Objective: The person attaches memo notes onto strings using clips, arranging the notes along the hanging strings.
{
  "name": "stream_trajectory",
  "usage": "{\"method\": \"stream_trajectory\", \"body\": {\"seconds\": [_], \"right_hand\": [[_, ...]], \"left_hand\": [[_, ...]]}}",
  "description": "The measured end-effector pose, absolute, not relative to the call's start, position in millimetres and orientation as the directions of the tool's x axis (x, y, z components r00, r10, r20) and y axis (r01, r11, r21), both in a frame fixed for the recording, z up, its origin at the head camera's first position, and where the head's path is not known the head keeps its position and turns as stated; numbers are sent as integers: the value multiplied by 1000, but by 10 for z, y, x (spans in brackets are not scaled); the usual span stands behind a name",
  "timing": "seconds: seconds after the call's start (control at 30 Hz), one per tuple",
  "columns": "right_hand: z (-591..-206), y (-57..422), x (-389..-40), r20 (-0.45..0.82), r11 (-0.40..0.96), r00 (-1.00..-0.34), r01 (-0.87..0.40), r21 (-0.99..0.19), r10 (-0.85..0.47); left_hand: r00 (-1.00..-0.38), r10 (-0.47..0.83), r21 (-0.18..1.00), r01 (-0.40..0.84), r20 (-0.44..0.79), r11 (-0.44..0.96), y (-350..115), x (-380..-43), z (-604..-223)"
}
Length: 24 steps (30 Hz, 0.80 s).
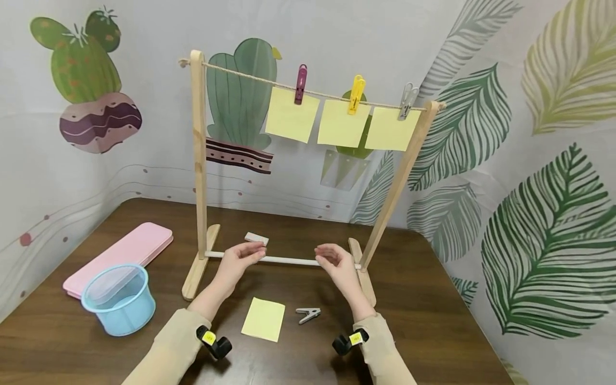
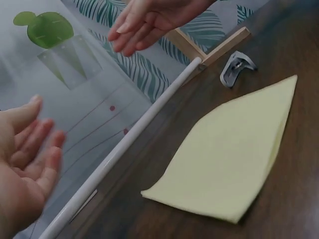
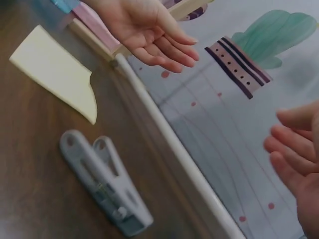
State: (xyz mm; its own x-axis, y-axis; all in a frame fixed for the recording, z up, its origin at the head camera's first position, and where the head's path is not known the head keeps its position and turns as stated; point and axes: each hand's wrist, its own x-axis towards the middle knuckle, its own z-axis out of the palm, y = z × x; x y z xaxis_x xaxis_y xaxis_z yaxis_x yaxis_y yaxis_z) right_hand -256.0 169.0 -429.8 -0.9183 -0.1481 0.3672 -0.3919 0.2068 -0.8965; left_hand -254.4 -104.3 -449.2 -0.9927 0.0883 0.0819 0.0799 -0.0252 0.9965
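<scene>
Note (image 1: 263,319) and clip (image 1: 313,312) lie on the bench (image 1: 428,331) in front of the rod (image 1: 291,260); left hand (image 1: 239,262) and right hand (image 1: 339,265) hover near the rod, fingers relaxed, grasping nothing.

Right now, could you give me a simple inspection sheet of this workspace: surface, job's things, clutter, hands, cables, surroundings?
Surface: brown table.
Job's things: three yellow notes clipped to a rope; loose note and grey clip lie on the table.
Clutter: pink case, blue basket, small white block.
Hands: left hand and right hand hold nothing.
Cables: nothing seen.
Surroundings: backdrop printed with cacti and leaves.
</scene>
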Motion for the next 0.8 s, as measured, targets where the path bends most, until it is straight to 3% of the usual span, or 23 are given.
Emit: {"method": "stream_trajectory", "body": {"seconds": [0.3,0.53,0.8], "right_hand": [[-4210,1692,-2341,229,342,-896,-366,-865,-379],[-4480,1789,-2466,146,417,-866,-371,-830,-478],[-4516,1846,-2474,-21,494,-761,-399,-773,-648]], "left_hand": [[-929,364,976,134,63,173,-1109,-2473,-4569],[-835,546,937,239,65,254,-1155,-2466,-4560],[-747,663,809,420,51,411,-1117,-2401,-4535]]}}
